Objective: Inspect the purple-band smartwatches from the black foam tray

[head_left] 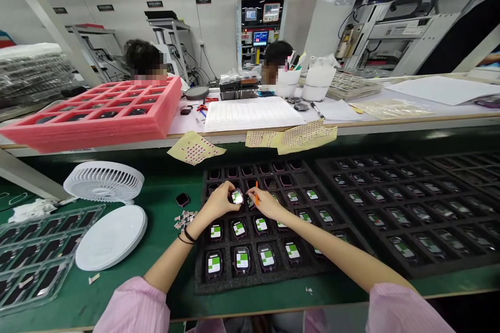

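Observation:
My left hand point(221, 200) is closed around a small watch body point(237, 196) with a green-and-white label on its screen, held just above a black foam tray point(200, 270). My right hand point(265, 203) pinches a thin orange stick point(257, 193), its tip close to the watch body. The tray's pockets hold several more watch bodies; those in the near rows carry the same green labels, those in the far rows show dark screens.
A second black tray point(414, 203) of labelled watch bodies lies to the right. A white fan point(103, 181), a white disc point(111, 237), one loose watch body point(182, 199) and peeled tabs point(185, 217) lie left. Pink foam trays point(97, 114) and two people sit beyond the shelf.

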Tool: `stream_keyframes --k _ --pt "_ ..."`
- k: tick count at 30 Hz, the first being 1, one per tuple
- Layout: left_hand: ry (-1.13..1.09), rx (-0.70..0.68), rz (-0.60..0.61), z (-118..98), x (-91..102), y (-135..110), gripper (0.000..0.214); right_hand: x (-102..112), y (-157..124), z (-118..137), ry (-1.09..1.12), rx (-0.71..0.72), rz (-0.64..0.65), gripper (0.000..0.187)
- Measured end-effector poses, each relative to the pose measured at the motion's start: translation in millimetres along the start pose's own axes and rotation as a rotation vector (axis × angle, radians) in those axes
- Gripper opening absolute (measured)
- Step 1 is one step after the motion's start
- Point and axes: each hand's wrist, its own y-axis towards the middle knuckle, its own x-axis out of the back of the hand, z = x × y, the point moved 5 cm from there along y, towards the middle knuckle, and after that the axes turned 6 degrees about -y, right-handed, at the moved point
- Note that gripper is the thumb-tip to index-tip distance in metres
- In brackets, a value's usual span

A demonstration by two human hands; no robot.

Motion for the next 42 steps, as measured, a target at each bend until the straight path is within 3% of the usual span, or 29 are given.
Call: stream_keyframes --k 6,8,13,20,24,42 --pt "-0.776 0.007 0.042 -18.8 13.5 2.7 0.053 18.7 4.1 4.3 0.251 -0.042 0.042 0.027" --pt "-0.863 0.002 0.038 -31.2 19.0 -0.6 0.057 32.6 2.4 13.0 0.339 -0.03 0.065 0.029" --pt "-0.857 0.006 0.092 -56.4 25.8 -14.6 0.048 58.0 -8.0 38.6 0.627 0.074 0.115 0.041" --pt "-0.783 -0.051 0.032 -60.9 26.0 -18.5 0.035 63.3 -18.1 37.4 0.597 0.092 0.032 0.026" --pt "-0.756 -0.052 -0.008 -59.9 24.9 -17.0 0.036 64.2 -18.5 37.1 0.632 0.092 0.045 0.028" --pt "-0.811 -0.083 0.038 -64.3 21.3 -21.8 0.036 69.0 -25.5 44.7 0.59 0.134 0.037 0.027"
